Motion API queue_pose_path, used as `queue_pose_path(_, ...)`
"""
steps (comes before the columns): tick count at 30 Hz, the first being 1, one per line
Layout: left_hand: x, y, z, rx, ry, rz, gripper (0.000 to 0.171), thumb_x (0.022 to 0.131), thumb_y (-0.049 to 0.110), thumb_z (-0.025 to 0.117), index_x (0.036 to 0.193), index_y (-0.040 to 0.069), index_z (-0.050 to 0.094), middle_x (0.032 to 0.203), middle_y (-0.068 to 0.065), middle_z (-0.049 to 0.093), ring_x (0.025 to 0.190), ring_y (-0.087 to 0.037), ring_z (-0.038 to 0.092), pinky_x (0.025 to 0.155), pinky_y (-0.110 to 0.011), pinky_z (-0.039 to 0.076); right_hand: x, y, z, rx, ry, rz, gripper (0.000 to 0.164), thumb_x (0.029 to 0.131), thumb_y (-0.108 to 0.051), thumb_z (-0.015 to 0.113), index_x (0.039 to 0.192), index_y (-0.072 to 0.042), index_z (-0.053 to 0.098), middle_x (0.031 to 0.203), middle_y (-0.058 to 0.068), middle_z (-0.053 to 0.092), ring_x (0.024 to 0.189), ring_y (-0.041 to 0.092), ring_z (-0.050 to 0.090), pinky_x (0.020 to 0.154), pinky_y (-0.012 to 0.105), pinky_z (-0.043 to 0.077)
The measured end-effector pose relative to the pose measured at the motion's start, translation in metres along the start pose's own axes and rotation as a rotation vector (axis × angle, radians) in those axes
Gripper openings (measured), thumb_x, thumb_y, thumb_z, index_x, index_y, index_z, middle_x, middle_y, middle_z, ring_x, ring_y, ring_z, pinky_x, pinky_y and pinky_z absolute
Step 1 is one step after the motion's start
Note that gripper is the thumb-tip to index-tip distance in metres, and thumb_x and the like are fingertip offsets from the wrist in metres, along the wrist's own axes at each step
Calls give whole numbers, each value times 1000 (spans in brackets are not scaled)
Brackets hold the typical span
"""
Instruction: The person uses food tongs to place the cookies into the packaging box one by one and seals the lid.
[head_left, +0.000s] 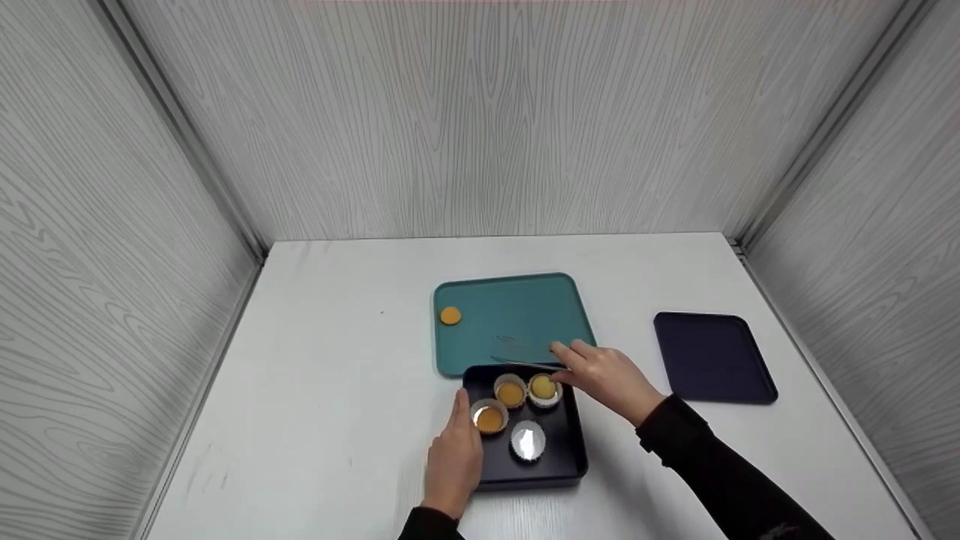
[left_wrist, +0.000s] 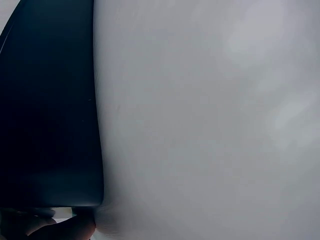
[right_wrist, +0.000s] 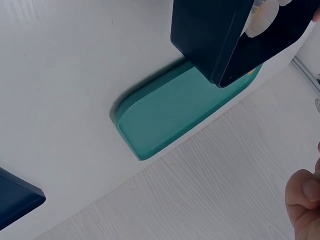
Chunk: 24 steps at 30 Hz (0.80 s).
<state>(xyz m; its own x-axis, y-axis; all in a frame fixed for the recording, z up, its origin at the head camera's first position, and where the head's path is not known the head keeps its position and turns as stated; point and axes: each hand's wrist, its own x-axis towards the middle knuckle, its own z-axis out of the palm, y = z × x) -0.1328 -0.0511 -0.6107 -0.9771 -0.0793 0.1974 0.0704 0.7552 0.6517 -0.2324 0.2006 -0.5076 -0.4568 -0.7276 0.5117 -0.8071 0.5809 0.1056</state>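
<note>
My left hand (head_left: pixel 454 457) lies along the left wall of a deep dark blue box (head_left: pixel 555 450), fingers straight against it. Inside stand several fluted foil cups. The upper-left cup (head_left: pixel 510 391) and the left cup (head_left: pixel 489 417) each hold an orange disc; a paler yellow round piece (head_left: pixel 543 387) sits in the upper-right cup. The lower foil cup (head_left: pixel 528 441) shows its bare shiny inside. Above the box's far right corner, my right hand (head_left: pixel 607 375) pinches slender metal tongs (head_left: pixel 529 364), whose two arms point left, spread apart.
Behind the box lies a teal tray (head_left: pixel 517 307) with one orange disc (head_left: pixel 450 316) near its left edge. A flat dark blue tray (head_left: pixel 716 356) lies to the right. Grey wood-grain panels (head_left: pixel 480 120) wall the white table (head_left: pixel 337 375) at the back and sides.
</note>
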Motion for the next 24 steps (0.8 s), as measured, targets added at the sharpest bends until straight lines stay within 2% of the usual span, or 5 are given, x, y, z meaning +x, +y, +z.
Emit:
queue_pose_path(9, 0, 0, 1, 31, 13, 7, 51, 107, 11, 48, 155, -4, 38, 153, -16, 51, 40, -9, 38, 45, -30, 40, 13, 4, 5, -33, -6, -2, 47, 87, -29, 80, 124, -3, 67, 88, 6, 61, 62, 12, 58, 56, 24, 49)
queue_pose_path(17, 1, 0, 1, 39, 10, 7, 51, 107, 11, 49, 155, -4, 38, 153, -16, 51, 40, -9, 38, 45, -30, 40, 24, 7, 14, -28, -21, 2, 43, 93, -28, 75, 127, -3, 66, 92, 7, 61, 64, 13, 58, 59, 25, 49)
queue_pose_path(24, 0, -1, 1, 31, 6, 1, 52, 107, 12, 48, 155, -4, 37, 154, -16, 50, 40, -9, 38, 44, -30, 39, 37, 10, 24, -37, -29, 2, 36, 93, -24, 75, 121, -3, 66, 88, 7, 60, 62, 14, 59, 57, 25, 51)
